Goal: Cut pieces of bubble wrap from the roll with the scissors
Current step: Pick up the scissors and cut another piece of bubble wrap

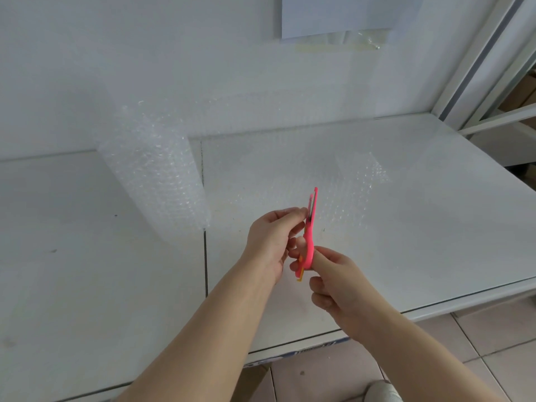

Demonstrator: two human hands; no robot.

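Table [435, 227] (white, against a wall) | bubble wrap roll [156, 175] at rear edge, its loose sheet [348, 175] spread rightward | left hand [269, 242] pinches the blades and right hand [339, 282] grips the handles of pink scissors [311, 227], nearly closed, held above the table | step: probably readying scissors; next: open blades onto the sheet | writing: none legible

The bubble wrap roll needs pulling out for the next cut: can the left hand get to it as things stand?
Probably yes. The roll sits left of the left hand with nothing standing between them, but that hand is pinching the scissors and would need to let go first.
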